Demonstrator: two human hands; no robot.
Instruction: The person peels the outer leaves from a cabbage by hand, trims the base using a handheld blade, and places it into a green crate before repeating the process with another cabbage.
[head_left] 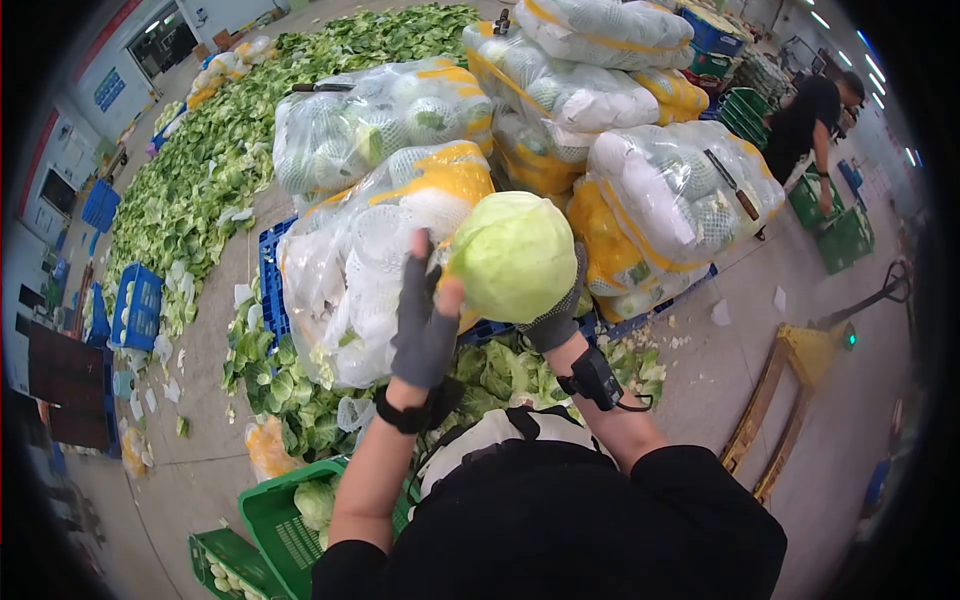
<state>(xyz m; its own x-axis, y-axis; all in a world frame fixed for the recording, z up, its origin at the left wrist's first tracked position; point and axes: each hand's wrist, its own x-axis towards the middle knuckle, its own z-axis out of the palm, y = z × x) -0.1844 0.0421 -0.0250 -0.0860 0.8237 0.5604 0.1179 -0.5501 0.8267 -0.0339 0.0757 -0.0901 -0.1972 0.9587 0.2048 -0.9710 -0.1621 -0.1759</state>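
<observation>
A pale green cabbage point(513, 257) is held up in front of my chest. My right hand point(558, 308), in a grey glove, supports it from below and the right, its fingers mostly hidden behind the cabbage. My left hand point(428, 318), in a grey fingerless glove, is upright at the cabbage's left side with its fingers apart; whether it touches the cabbage is unclear. Behind my left hand lies a clear bag point(375, 250) of net-wrapped cabbages with yellow tape. Another such bag point(665, 190), with a knife point(733, 186) on top, is at the right.
Loose leaves point(190, 180) cover the floor at the upper left. A green crate point(285, 525) holding cabbage is at the lower left, near a blue crate point(137, 305). A yellow pallet jack point(790, 380) stands at the right. Another person point(803, 125) bends over green crates point(845, 238).
</observation>
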